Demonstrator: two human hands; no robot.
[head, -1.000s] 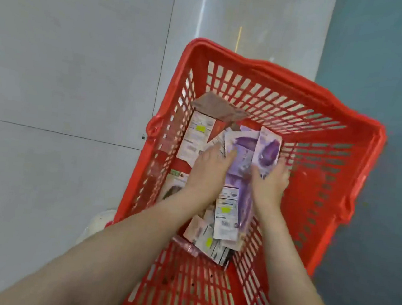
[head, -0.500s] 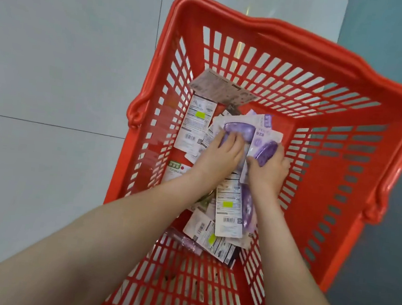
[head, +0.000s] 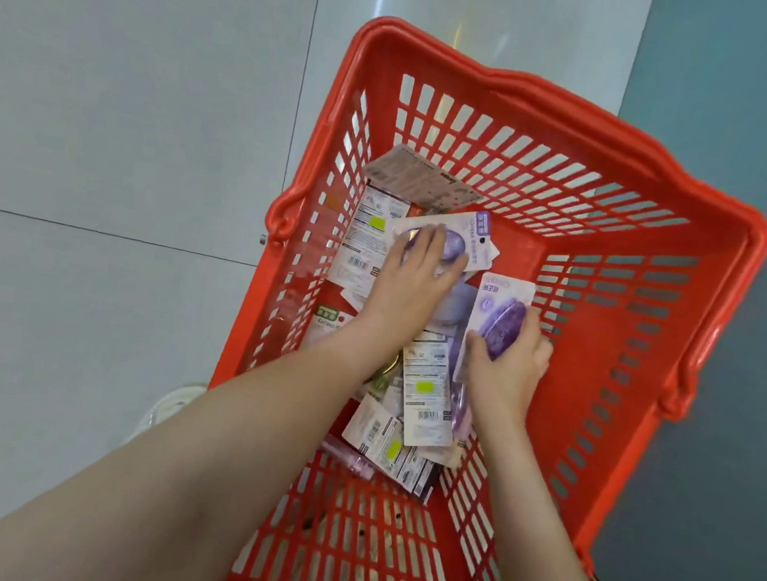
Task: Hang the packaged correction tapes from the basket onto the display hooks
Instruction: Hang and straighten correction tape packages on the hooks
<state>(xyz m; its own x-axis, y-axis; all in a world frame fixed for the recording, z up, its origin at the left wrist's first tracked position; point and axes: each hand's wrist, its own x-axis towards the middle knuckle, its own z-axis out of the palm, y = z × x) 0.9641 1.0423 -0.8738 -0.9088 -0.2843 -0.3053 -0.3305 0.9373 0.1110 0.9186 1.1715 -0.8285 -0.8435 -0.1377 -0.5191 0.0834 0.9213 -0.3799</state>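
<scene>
A red slotted basket (head: 577,135) stands on the floor below me, holding a heap of several carded correction tape packs (head: 424,398). Both my hands are inside it. My left hand (head: 414,277) lies over a purple correction tape pack (head: 469,242) near the far left of the heap, fingers curled onto its blister. My right hand (head: 508,365) grips another purple pack (head: 504,319) by its lower end and holds it face up, apart from the heap. No display hooks are in view.
Grey floor tiles (head: 129,121) lie to the left of the basket. A teal wall or panel (head: 745,115) runs along its right side. A pale shoe (head: 175,405) shows beside my left forearm.
My hands have drawn apart: the right one has pulled a purple pack away to the right, and the left one has slid up onto another purple pack. The view has shifted.
</scene>
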